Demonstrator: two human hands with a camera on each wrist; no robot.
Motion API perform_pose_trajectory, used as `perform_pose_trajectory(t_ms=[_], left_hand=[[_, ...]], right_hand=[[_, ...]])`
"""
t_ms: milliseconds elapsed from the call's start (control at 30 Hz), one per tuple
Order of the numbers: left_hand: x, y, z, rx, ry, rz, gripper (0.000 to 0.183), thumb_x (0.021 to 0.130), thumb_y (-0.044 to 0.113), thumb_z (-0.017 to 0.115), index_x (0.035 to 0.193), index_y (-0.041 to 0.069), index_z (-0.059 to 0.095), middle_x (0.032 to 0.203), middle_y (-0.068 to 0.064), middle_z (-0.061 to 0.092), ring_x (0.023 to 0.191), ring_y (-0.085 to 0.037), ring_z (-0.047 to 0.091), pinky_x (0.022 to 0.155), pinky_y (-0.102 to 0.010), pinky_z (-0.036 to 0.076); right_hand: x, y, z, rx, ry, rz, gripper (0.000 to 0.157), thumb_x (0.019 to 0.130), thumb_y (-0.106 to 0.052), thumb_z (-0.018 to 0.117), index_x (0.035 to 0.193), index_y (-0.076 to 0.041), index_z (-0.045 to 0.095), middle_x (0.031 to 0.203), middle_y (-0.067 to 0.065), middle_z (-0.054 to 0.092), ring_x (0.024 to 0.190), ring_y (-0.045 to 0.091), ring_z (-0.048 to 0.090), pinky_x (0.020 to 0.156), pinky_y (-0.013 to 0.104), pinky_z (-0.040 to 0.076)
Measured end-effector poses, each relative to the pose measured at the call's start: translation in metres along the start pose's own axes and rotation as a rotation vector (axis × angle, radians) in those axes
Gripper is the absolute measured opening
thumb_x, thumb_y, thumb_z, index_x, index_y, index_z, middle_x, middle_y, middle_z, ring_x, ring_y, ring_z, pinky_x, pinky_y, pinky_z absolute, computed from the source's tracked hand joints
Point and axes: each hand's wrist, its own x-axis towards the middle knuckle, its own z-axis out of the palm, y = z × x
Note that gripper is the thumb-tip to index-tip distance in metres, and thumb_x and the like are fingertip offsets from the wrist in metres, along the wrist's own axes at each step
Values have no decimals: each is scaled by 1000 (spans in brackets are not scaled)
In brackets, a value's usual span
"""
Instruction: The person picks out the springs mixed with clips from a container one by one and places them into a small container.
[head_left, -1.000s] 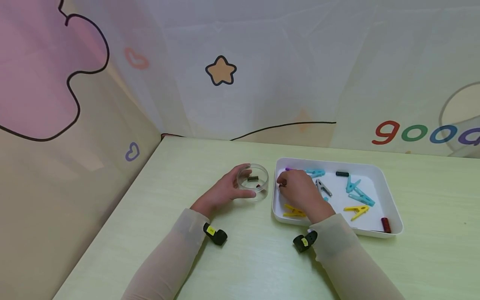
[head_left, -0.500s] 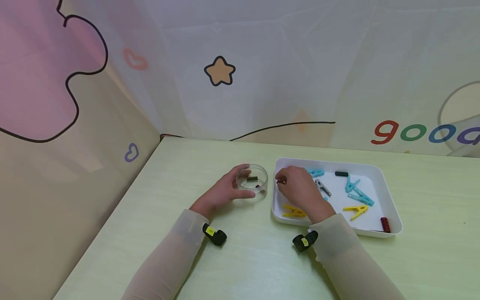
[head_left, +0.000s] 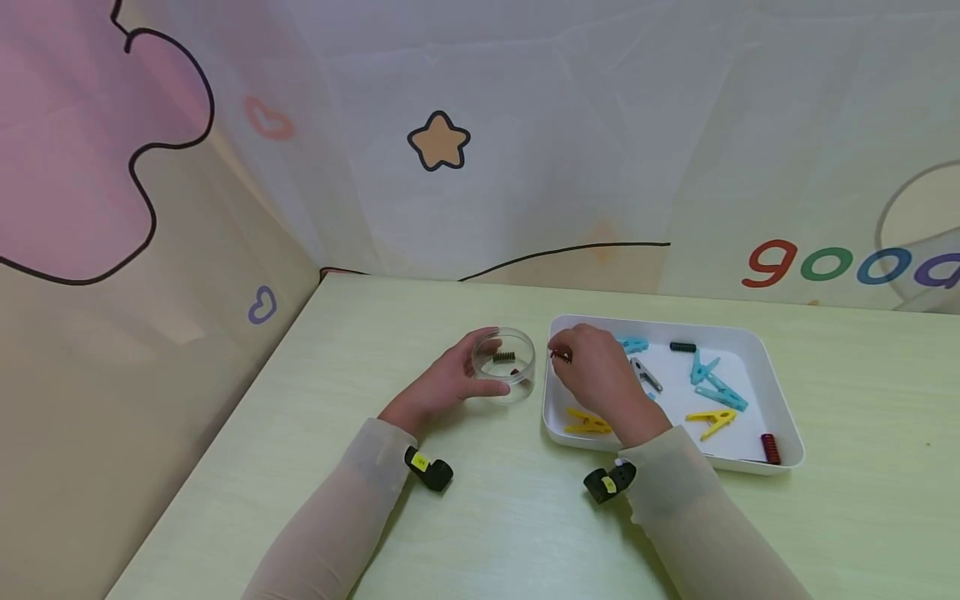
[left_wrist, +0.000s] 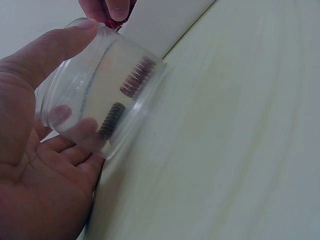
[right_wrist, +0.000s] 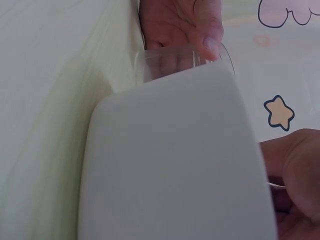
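My left hand (head_left: pixel 447 382) grips a clear round dish (left_wrist: pixel 92 82) on the table, thumb on one side and fingers on the other. A dark coil spring (left_wrist: pixel 112 121) and a red coil spring (left_wrist: pixel 137 77) lie inside it. Over the left end of a white tray (head_left: pixel 759 392), my right hand (head_left: pixel 600 371) pinches another reddish coil spring (head_left: pixel 561 357) between thumb and fingers. In the right wrist view the tray wall (right_wrist: pixel 175 165) hides the fingertips of the right hand (right_wrist: pixel 305 175).
Around the tray lie blue clothespins (head_left: pixel 722 392), yellow clothespins (head_left: pixel 714 422) and a grey clothespin (head_left: pixel 647 375). A black spring (head_left: pixel 682 347) rests near the back wall, and a red spring (head_left: pixel 770 449) in the front right corner. Behind the table (head_left: pixel 480 517) hangs a printed curtain (head_left: pixel 540 167).
My right hand has moved slightly back and left with the pinched spring, toward the tray's left rim. The left hand and the dish have stayed in place.
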Motion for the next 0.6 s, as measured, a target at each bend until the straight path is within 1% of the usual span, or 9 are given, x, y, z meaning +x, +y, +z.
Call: perform_pose_trajectory(t_ms=[200,267,433,600], left_hand=[[0,1,1,11,3,-14,84,79,29,81,146,33,31,151,4,43,144,-13,33,119,-41,25],[0,2,1,6,3,-8,84,79,28,81,147,32,32,151,3,43,144,-14,32,120,-42,25],[-1,3,1,-4,-4,2,84,79,26,81,147,30,31,152,1,42,145,-15,31,120,-42,24],[-1,3,1,-3,-4,-1,84,80,27,81,147,31,30,152,1,42,145,-15,31,120,-43,24]], right_hand=[[-2,-2,-1,-13,41,-38,19,92,-12,64,106,-4,72,99,11,68,87,24,61,80,40,54],[-2,-2,-1,-12,49,-45,19,92,-12,64,106,-3,72,99,12,68,86,24,61,80,40,54],[-3,-3,-1,-9,76,-65,19,91,-12,65,107,-3,72,101,12,69,88,25,61,81,40,55],[-4,-5,-4,0,94,-77,20,92,-12,65,108,-3,71,105,12,69,91,27,63,83,41,55]])
